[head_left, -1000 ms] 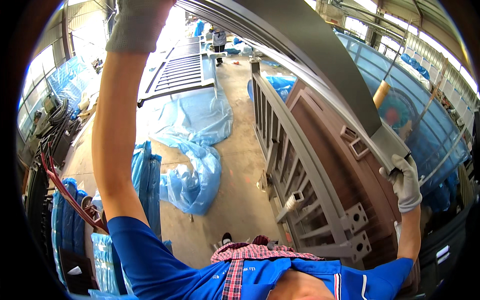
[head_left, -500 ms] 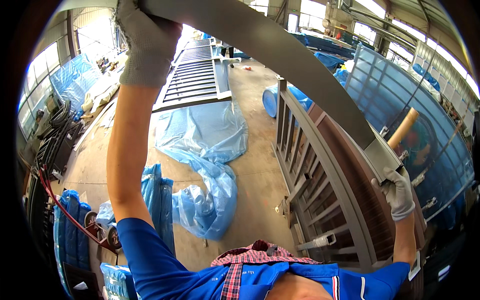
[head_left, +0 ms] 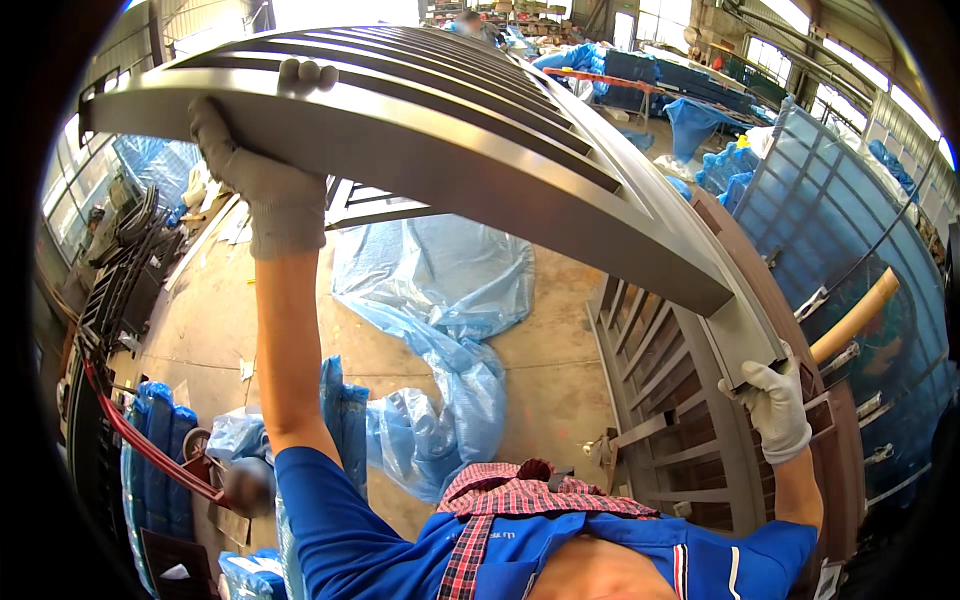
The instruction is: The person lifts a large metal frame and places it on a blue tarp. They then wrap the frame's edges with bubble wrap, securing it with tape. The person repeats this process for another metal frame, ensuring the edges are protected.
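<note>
A large grey metal slatted panel (head_left: 450,165), like a fence or gate section, is held up in front of me and slants down to the right. My left hand (head_left: 275,190), in a pale knit glove, is closed round its near rail at the left, with fingertips showing over the top edge. At the panel's lower right corner, my gloved right hand (head_left: 780,408) is closed on the end of the side rail. Below that corner leans a second grey barred panel (head_left: 665,400), beside a brown panel (head_left: 830,440).
Crumpled blue plastic film (head_left: 440,290) lies on the concrete floor ahead. Blue-wrapped bundles (head_left: 155,460) and a red hand cart (head_left: 150,440) stand at the left. A film-covered panel (head_left: 850,230) with a cardboard tube (head_left: 855,315) leans at the right. A person (head_left: 470,25) stands far off.
My left hand has come down with its end of the panel, and the slats now show. The right hand keeps its grip on the corner. The view has shifted slightly.
</note>
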Demonstrator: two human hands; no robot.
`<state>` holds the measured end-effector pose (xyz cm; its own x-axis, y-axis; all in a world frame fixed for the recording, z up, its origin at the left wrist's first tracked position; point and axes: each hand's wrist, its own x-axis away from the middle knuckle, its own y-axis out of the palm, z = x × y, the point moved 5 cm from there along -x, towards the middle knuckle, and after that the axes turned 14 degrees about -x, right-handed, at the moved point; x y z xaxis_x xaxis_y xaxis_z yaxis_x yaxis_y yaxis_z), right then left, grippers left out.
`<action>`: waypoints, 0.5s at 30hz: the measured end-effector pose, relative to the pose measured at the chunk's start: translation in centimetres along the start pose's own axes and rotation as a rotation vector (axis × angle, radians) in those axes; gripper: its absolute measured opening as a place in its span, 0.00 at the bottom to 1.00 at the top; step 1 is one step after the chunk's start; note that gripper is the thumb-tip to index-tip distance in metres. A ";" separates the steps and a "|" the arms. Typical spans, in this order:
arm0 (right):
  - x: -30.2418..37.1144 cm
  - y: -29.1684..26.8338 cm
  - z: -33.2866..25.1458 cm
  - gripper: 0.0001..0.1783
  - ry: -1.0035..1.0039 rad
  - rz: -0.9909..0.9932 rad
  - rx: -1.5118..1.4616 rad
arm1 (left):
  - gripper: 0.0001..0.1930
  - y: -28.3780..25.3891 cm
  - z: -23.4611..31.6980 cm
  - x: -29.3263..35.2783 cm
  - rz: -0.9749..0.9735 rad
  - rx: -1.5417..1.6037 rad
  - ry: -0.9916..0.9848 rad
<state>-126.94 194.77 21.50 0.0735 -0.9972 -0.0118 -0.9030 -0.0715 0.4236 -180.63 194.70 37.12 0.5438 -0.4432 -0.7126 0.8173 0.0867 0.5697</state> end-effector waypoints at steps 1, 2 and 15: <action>-1.0 0.7 1.1 0.23 0.007 -0.001 0.013 | 0.42 0.3 -0.3 0.7 0.135 -0.097 0.008; -2.0 1.5 2.4 0.22 0.015 -0.002 0.025 | 0.42 -1.5 -1.1 0.1 0.206 -0.078 0.001; -13.7 12.7 21.7 0.41 0.188 0.180 -0.416 | 0.38 -24.4 -12.4 -3.2 0.241 0.039 -0.159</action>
<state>-148.59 207.08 7.43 0.0411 -0.9693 0.2423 -0.6658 0.1542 0.7300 -199.94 205.06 20.40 0.6821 -0.5490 -0.4831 0.6584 0.1734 0.7324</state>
